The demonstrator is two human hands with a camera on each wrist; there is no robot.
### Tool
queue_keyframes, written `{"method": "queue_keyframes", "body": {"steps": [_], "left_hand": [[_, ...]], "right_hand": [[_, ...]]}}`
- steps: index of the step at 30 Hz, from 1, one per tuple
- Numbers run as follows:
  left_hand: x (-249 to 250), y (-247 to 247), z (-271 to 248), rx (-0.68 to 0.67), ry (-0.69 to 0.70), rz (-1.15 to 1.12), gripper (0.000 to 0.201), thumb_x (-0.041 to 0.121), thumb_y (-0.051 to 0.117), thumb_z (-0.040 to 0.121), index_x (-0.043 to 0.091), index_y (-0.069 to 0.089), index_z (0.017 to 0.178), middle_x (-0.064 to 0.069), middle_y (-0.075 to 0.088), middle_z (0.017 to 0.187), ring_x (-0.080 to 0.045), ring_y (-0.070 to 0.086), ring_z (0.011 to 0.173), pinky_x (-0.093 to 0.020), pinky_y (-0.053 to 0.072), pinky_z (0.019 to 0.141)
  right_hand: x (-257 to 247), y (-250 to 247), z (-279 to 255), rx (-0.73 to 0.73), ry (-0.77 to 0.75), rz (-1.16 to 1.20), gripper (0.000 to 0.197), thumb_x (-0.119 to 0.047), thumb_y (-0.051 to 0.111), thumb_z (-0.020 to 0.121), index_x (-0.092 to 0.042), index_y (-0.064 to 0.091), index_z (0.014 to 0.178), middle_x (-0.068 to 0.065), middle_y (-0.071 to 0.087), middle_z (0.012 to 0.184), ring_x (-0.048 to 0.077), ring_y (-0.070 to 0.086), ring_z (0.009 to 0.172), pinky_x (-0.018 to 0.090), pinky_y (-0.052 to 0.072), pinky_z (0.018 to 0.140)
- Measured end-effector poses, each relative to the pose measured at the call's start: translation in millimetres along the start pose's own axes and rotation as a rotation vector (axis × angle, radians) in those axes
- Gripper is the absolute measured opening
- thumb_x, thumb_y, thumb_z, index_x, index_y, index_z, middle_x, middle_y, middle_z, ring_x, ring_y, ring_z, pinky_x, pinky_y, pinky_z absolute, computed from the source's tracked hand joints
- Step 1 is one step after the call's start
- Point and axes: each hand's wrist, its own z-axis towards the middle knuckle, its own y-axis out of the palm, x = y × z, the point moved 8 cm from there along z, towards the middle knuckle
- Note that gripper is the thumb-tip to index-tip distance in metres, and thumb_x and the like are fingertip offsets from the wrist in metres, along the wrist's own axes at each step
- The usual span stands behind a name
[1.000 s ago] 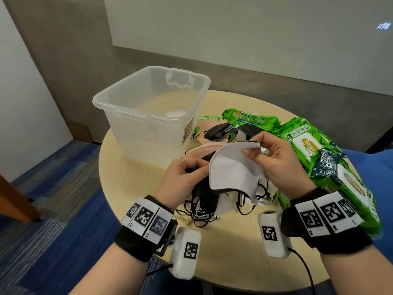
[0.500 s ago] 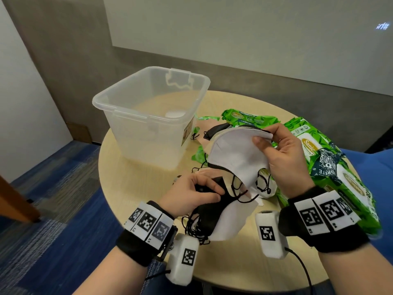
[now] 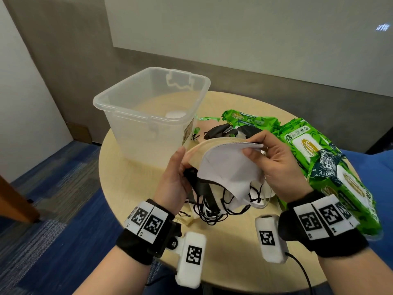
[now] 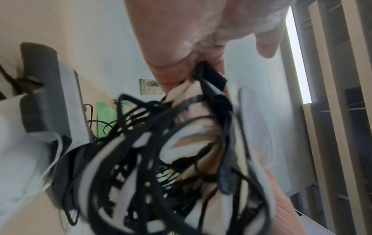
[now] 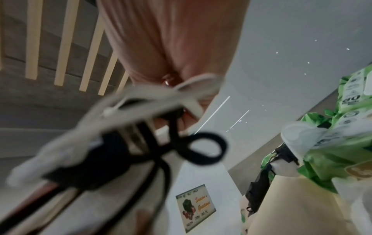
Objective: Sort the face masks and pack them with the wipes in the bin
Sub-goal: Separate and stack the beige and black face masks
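**Midway, a bundle of masks held above the table**

Here, a person holds a stack of face masks between both hands above a round, pale wooden table [image 3: 136, 201]. The right hand [image 3: 278, 167] pinches the top edge of a white mask [image 3: 229, 173] between thumb and curled fingers, with a beige mask [image 3: 204, 149] lying just behind it in the same bunch. The left hand [image 3: 174, 179] is curled round the bundle's other end, thumb up against the beige edge, gripping black masks [image 3: 202, 188] and folded fabric; the left wrist view shows thumb and fingers closed on a dark fold. Below the hands a tangle of black and white ear loops [image 3: 214, 211] hangs down towards the tabletop.

The clear plastic bin [image 3: 119, 99] stands upright on the far left part of the table, just beyond the left hand, with a small picture sticker [image 3: 187, 133] on its near right wall. Nothing from the bundle is in it. To the right lie the green wipes packs [image 3: 314, 158], stacked along the table's right edge beside the right wrist, and another green pack [image 3: 248, 120] sits farther back. Between that pack and the bin, more dark masks [image 3: 221, 132] rest on the table. Blue carpet [image 3: 53, 199] covers the floor on the left.
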Motion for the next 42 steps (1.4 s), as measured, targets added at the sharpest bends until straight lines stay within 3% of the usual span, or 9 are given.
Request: {"method": "queue_keyframes", "body": {"steps": [6,13,20,27,30,33,38,40,42], "left_hand": [[11,1,-2,0.004,0.098,0.239,0.017,0.021,0.058,0.084,0.015,0.072,0.091,-0.001,0.073,0.085,-0.016,0.068,0.08,-0.022,0.054,0.064],[22,-17,-1,0.181,0.219,0.323,0.018,0.012,0.055,0.092,0.014,0.071,0.084,0.007,0.073,0.079,-0.003,0.067,0.077,-0.018,0.052,0.069],[28,-26,-1,0.256,0.271,0.344,0.021,0.008,0.052,0.093,0.017,0.067,0.081,0.023,0.07,0.071,0.01,0.063,0.072,-0.008,0.047,0.062],[23,-20,-2,0.228,0.28,0.378,0.03,0.012,0.053,0.092,-0.016,0.061,0.082,-0.014,0.059,0.073,-0.019,0.053,0.069,-0.028,0.044,0.063],[22,-9,-5,0.171,0.277,0.372,0.02,0.007,0.052,0.091,0.004,0.068,0.079,0.001,0.067,0.067,-0.009,0.06,0.065,-0.021,0.048,0.057],[25,0,-8,0.114,0.312,0.364,0.025,0.0,0.051,0.09,0.015,0.072,0.088,0.012,0.072,0.082,-0.002,0.065,0.084,-0.019,0.052,0.07],[20,-2,-8,0.128,0.29,0.345,0.031,0.017,0.052,0.089,0.033,0.076,0.079,0.014,0.072,0.082,-0.015,0.064,0.083,-0.041,0.052,0.07],[18,-2,-8,0.129,0.266,0.315,0.026,0.024,0.052,0.087,0.031,0.076,0.082,0.01,0.072,0.084,-0.018,0.064,0.084,-0.038,0.052,0.066],[15,-4,-6,0.126,0.255,0.28,0.025,0.03,0.049,0.092,0.028,0.074,0.096,0.005,0.072,0.1,-0.019,0.063,0.102,-0.039,0.052,0.08]], "right_hand": [[12,-6,-1,0.049,0.061,-0.055,0.019,0.003,0.051,0.089,-0.013,0.052,0.079,-0.009,0.056,0.07,-0.001,0.051,0.061,0.013,0.042,0.054],[24,-11,-7,-0.014,0.163,0.023,0.012,-0.002,0.052,0.088,-0.012,0.051,0.08,-0.011,0.061,0.069,0.005,0.057,0.066,0.017,0.046,0.057],[44,12,-23,-0.37,0.379,-0.062,0.009,-0.015,0.066,0.074,-0.019,0.058,0.073,-0.001,0.058,0.074,0.011,0.052,0.074,0.018,0.042,0.065],[32,15,-4,-0.111,0.305,0.2,0.012,-0.003,0.057,0.078,-0.009,0.061,0.087,-0.006,0.069,0.074,0.005,0.063,0.071,0.015,0.049,0.064],[32,12,4,0.041,0.277,0.211,0.017,-0.001,0.056,0.081,-0.009,0.063,0.095,-0.008,0.071,0.077,0.004,0.064,0.072,0.014,0.049,0.062],[35,10,7,0.146,0.283,0.276,0.02,0.0,0.054,0.085,-0.004,0.062,0.103,-0.006,0.072,0.079,0.006,0.065,0.073,0.016,0.049,0.06],[42,12,5,0.201,0.343,0.357,0.018,0.001,0.051,0.088,-0.003,0.063,0.101,0.0,0.073,0.083,0.01,0.067,0.075,0.02,0.052,0.061],[46,11,4,0.229,0.364,0.392,0.018,0.002,0.051,0.087,-0.002,0.062,0.101,0.003,0.072,0.085,0.014,0.068,0.078,0.023,0.055,0.064],[48,11,3,0.251,0.372,0.42,0.016,0.003,0.051,0.087,-0.001,0.061,0.099,0.003,0.073,0.082,0.014,0.068,0.075,0.024,0.055,0.063]]}}
